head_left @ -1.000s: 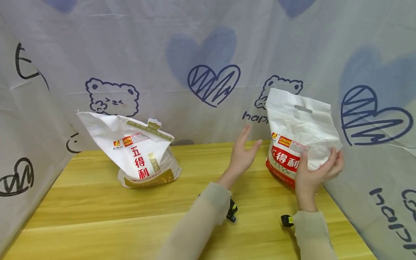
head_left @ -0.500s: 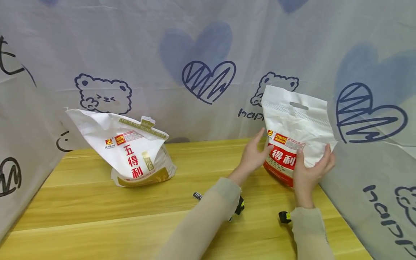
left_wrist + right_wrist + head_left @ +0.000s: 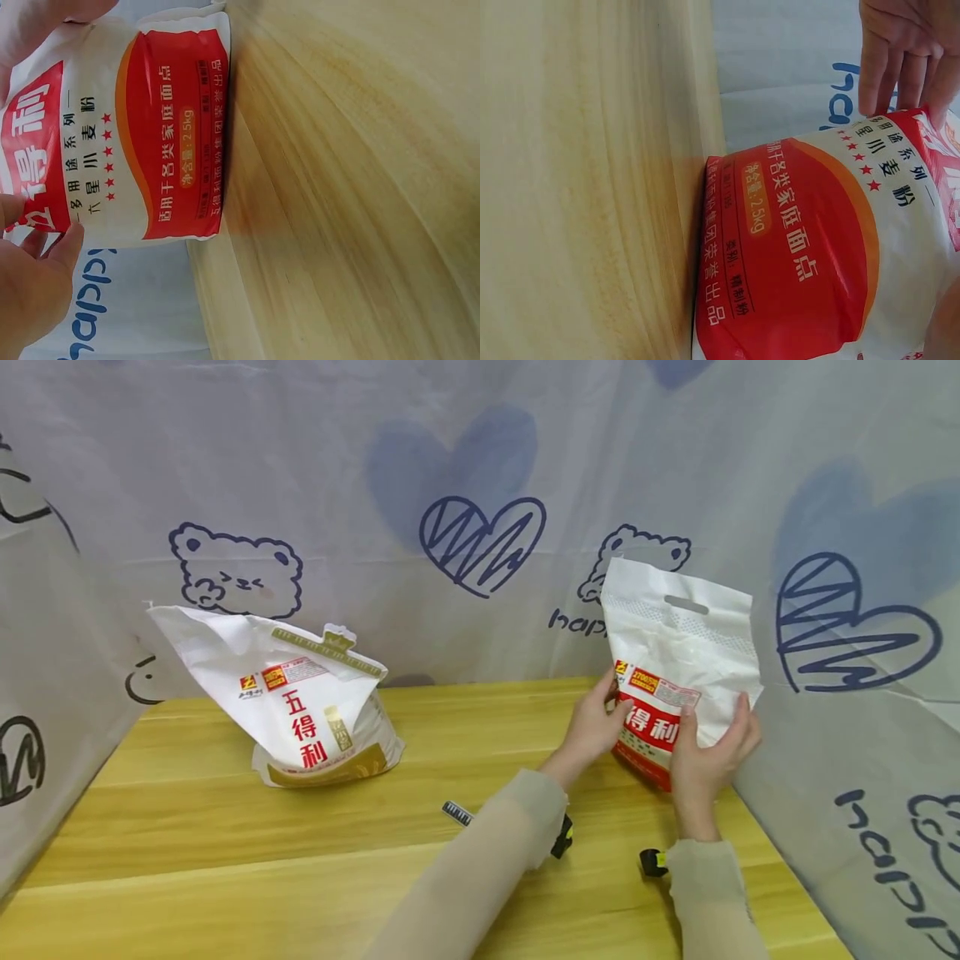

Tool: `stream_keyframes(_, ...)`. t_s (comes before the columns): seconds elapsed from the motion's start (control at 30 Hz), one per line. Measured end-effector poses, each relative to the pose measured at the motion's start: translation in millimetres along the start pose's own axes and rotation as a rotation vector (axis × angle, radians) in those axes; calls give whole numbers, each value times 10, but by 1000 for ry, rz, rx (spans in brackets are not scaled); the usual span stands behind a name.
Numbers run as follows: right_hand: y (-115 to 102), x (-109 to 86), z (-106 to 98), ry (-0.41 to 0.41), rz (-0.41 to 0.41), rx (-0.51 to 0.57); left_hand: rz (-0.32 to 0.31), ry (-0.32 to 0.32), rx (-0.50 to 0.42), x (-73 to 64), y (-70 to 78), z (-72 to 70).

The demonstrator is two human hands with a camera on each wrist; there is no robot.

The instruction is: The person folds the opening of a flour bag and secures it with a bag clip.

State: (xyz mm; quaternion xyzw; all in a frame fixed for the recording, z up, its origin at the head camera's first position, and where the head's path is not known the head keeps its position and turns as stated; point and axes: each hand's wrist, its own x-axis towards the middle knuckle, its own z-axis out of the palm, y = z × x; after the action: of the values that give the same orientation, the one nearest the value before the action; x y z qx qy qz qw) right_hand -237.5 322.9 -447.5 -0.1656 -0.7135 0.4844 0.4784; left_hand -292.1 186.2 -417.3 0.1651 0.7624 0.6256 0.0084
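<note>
A white and red flour bag (image 3: 660,702) marked 2.5kg stands at the right rear of the wooden table, leaning slightly, with a slot handle in its top. My left hand (image 3: 591,731) holds its left side, thumb on the front face and fingertips partly hidden at the side. On the opposite side my right hand (image 3: 708,768) grips the bag, thumb on the front and fingers round the right edge. The left wrist view shows the bag's red lower front (image 3: 180,127), its base at the tabletop. In the right wrist view, the left hand's fingers (image 3: 907,71) touch the bag's side.
A second flour bag (image 3: 322,718), white and gold, slumps on the left of the wooden table (image 3: 225,860). A printed cloth (image 3: 360,460) hangs behind and at both sides. Small black and yellow pieces (image 3: 652,862) show beside the sleeves.
My left hand has moved right and reached the left side of the red and white flour bag. The right hand stays on the bag's right side. The head view has shifted slightly.
</note>
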Motion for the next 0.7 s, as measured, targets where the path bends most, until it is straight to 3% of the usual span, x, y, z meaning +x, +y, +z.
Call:
stream_keyframes(0.33, -40, -9, 18, -30, -28, -6, 31, 3, 47, -26, -25, -45)
stream_keyframes(0.57, -27, 17, -9, -52, -50, 67, 74, 20, 128, -87, -83, -104)
stream_keyframes(0.7, 7, 48, -8, -81, -85, 77, 69, 55, 99, -108, -124, -129)
